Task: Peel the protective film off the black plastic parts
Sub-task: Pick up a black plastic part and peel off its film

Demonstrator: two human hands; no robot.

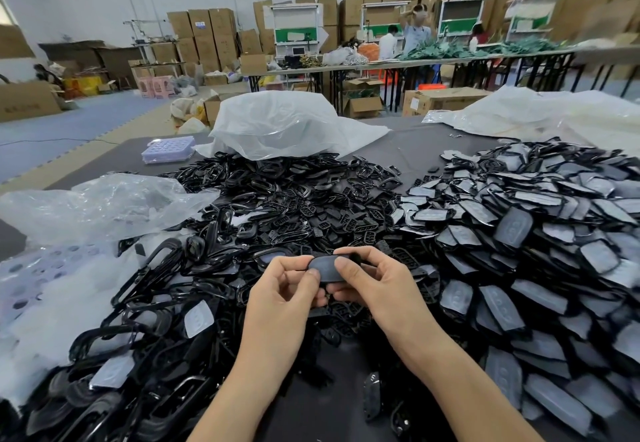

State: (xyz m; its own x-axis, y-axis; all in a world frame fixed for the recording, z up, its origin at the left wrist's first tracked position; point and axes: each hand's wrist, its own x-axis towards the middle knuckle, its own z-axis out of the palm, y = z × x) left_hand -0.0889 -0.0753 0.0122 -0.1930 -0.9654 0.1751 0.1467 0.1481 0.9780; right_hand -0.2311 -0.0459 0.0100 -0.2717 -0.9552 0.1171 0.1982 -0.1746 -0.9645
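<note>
Open room is being limited: the dark table (349, 369) is being left bare only in a narrow strip between the forearms and in a patch at the far side, btwn the white bag (287, 126) and a second white bag (554, 112) at the right. The table's left edge is being crowded by a crumpled clear bag (104, 202) and a purple tray (168, 149) near the far-left corner. Both hands are being hemmed in: a heap of black frames (156, 303) at the left, a middle heap of small black pieces (304, 199) ahead, and a pile of grey-faced parts (536, 251) at the right.

One black part (323, 268) is being held above the heaps, approx. centre of view. It is being pinched at its left end by the left hand (280, 289), thumb on top, and gripped at its right end by the right hand (377, 282), fingers curled round it. Its upper face is showing dull grey, rounded in outline, like the pieces in the right pile. Whether a film edge is being lifted can't be told.
</note>
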